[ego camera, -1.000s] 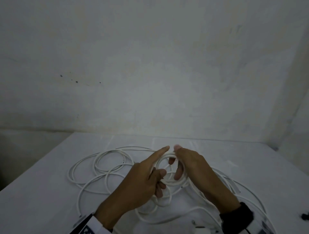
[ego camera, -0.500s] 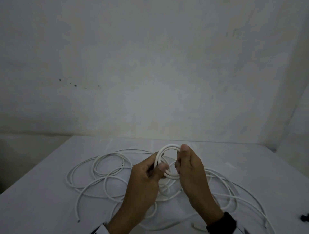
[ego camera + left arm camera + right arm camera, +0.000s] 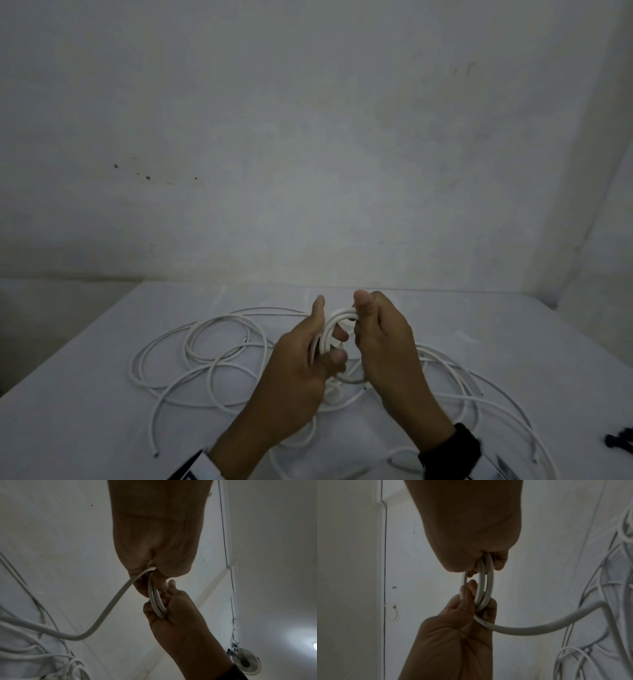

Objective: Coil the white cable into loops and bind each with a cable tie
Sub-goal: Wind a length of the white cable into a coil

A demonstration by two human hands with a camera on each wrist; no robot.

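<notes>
smooth white flat-topped table | long round-sectioned white plastic cable sprawled across it in loose curves | left hand and right hand above table centre, each with fingers curled round opposite sides of small tight ring-shaped coil | black cable ties at table's right edge

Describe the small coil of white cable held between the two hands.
The small coil is round white cable, smooth like plastic, wound in about three tight turns. It stands upright above the table, pinched by the left hand and right hand on opposite sides. One strand trails down to the loose cable lying there.
</notes>
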